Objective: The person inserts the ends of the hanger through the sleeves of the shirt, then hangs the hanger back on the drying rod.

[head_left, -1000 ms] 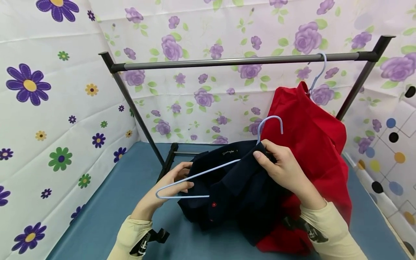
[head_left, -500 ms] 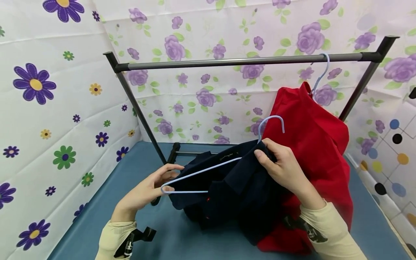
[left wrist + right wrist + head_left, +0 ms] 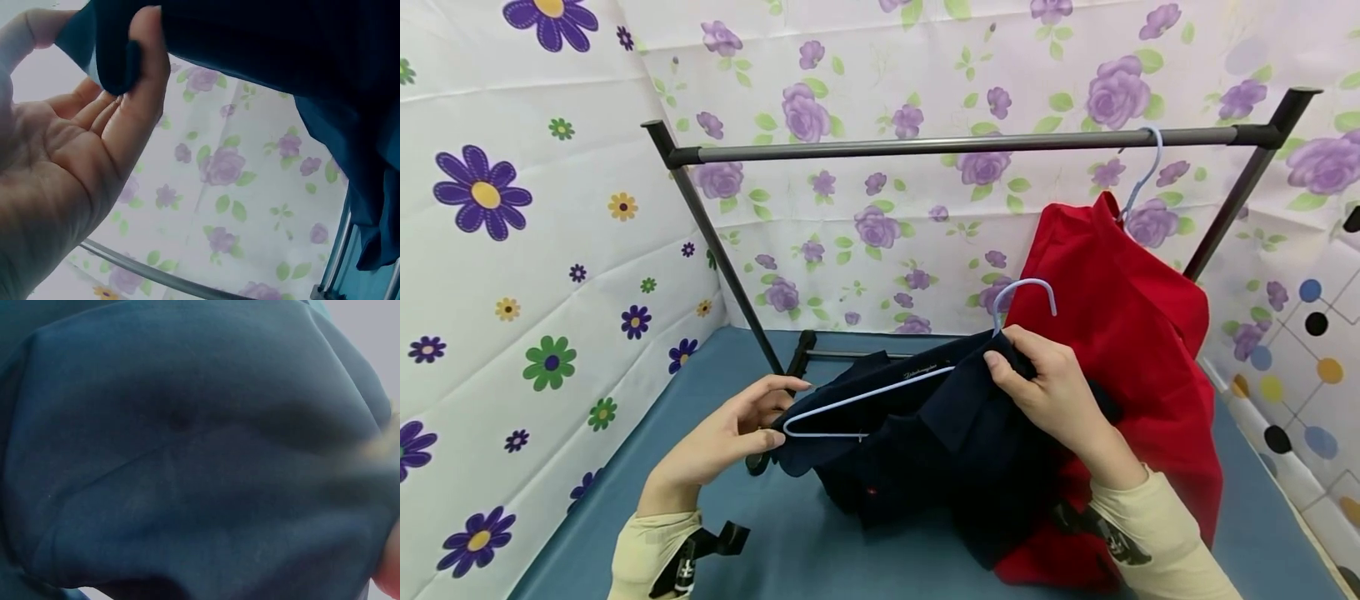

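A navy collared shirt is held up over the table, its neck opening facing me. Inside the opening lies a pale blue hanger, its hook rising out beside the collar. My right hand pinches the collar between thumb and fingers, right by the base of the hook. My left hand holds the shirt's left edge near the hanger's end. In the left wrist view, the thumb and fingers of that hand close on a folded edge of cloth. Dark fabric fills most of the right wrist view.
A dark metal clothes rack spans the back. From its right part hangs a red garment on another blue hanger, close behind my right hand. Below is a blue-grey table surface; flowered cloth covers the walls.
My left hand has moved left, drawing the shirt's edge outward over the hanger's end, which earlier stuck out past the cloth. My right hand keeps its hold on the collar.
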Demonstrator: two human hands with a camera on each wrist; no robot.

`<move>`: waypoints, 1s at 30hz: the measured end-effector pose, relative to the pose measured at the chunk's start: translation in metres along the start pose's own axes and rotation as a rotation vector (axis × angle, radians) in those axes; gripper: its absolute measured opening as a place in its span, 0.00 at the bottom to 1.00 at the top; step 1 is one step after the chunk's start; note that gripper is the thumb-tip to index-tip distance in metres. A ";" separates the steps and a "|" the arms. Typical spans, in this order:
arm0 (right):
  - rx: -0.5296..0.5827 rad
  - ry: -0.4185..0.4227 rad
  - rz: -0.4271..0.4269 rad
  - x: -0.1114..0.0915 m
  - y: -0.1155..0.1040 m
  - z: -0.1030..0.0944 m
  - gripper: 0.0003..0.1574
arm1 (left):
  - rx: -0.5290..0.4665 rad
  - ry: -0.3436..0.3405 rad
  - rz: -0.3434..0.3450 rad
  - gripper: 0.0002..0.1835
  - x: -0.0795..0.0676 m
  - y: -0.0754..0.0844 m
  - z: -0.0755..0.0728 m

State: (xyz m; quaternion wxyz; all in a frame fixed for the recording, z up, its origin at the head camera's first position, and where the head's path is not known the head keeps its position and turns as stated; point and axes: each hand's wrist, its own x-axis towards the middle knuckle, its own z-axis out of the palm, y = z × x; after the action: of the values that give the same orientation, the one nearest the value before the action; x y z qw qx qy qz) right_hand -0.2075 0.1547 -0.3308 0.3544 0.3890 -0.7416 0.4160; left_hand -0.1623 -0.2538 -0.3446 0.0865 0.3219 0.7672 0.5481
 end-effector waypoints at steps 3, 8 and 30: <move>-0.014 -0.003 -0.011 -0.001 0.001 0.001 0.02 | -0.005 0.023 0.000 0.27 0.000 0.001 -0.001; -0.044 -0.002 -0.019 -0.003 0.003 0.002 0.04 | -0.036 0.090 -0.014 0.25 0.003 0.003 0.000; -0.237 0.145 0.029 -0.001 0.006 0.020 0.12 | 0.237 0.243 -0.145 0.24 0.010 0.039 0.041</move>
State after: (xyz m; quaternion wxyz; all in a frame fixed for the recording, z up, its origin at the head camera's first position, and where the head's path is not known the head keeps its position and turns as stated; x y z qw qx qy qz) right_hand -0.2165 0.1393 -0.3419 0.4445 0.3027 -0.7634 0.3578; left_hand -0.1346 -0.2079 -0.3227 -0.0062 0.2051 0.8524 0.4809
